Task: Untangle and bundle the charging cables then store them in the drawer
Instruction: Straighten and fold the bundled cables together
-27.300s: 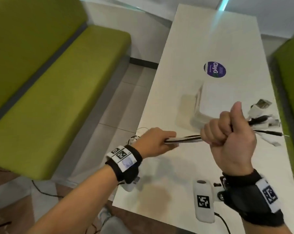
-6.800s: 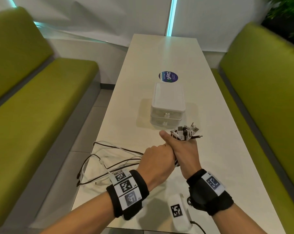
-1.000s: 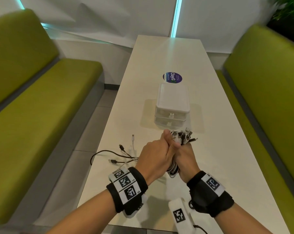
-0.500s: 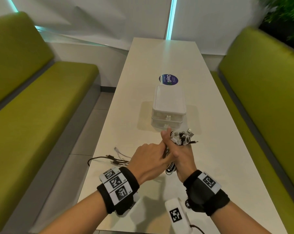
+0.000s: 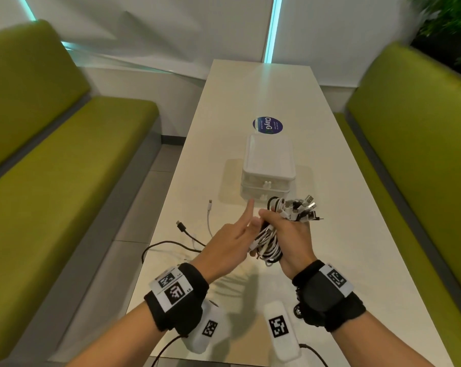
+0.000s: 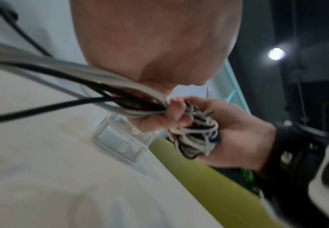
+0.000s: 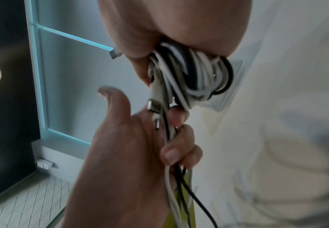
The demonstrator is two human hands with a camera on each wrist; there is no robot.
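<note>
My right hand (image 5: 285,231) grips a wound bundle of white and black charging cables (image 5: 267,242) above the near middle of the white table (image 5: 343,247). Several plug ends (image 5: 303,210) stick out above its fist. My left hand (image 5: 250,229) is beside the bundle on the left. In the right wrist view its lower fingers (image 7: 179,152) curl round the loose strands (image 7: 171,177) leading off the bundle (image 7: 194,74), while index and thumb stick out. The loose tails (image 5: 181,226) lie on the table to the left. The white two-drawer box (image 5: 267,165) stands just beyond, both drawers closed.
Green benches (image 5: 52,181) (image 5: 422,168) flank the narrow table, with tiled floor (image 5: 134,234) off its left edge. A round purple sticker (image 5: 267,125) lies behind the drawer box. The loose tails trail near the table's left edge.
My left hand has come off the clasp with the right hand and slid down-left along the loose strands. Its index finger now points out. The right hand still holds the bundle.
</note>
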